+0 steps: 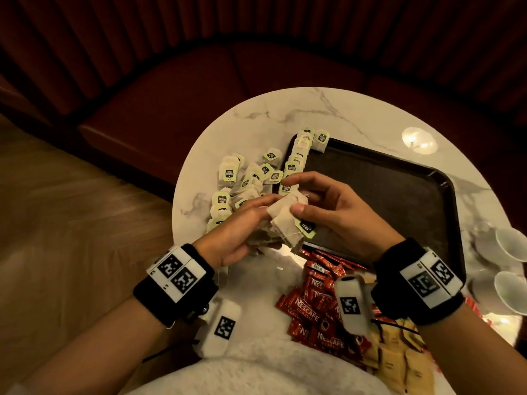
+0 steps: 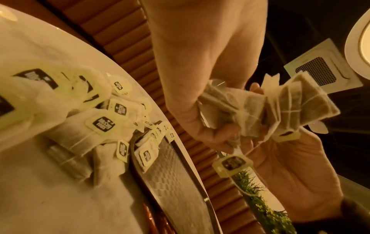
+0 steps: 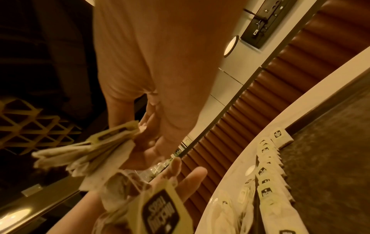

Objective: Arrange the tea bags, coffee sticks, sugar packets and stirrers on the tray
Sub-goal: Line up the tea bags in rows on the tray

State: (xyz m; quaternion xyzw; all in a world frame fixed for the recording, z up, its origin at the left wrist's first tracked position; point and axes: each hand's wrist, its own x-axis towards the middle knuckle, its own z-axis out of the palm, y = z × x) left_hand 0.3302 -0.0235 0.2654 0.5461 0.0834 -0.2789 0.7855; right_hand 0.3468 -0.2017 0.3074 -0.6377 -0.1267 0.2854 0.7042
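Observation:
My left hand (image 1: 251,220) grips a bunch of paper tea bags (image 1: 285,220) with green tags, held above the table's near side by the tray's front left corner. My right hand (image 1: 322,201) pinches the top bags of that bunch between thumb and fingers. The left wrist view shows the fanned tea bags (image 2: 276,107) between both hands, one tag (image 2: 232,163) dangling on its string. A row of tea bags (image 1: 296,158) lines the left edge of the dark tray (image 1: 385,189). Loose tea bags (image 1: 245,181) lie heaped left of the tray.
Red coffee sticks (image 1: 313,312) lie piled at the table's near edge, with tan sugar packets (image 1: 399,363) to their right. White cups (image 1: 510,243) stand at the far right. The round marble table (image 1: 285,115) is ringed by a dark red booth seat (image 1: 171,109).

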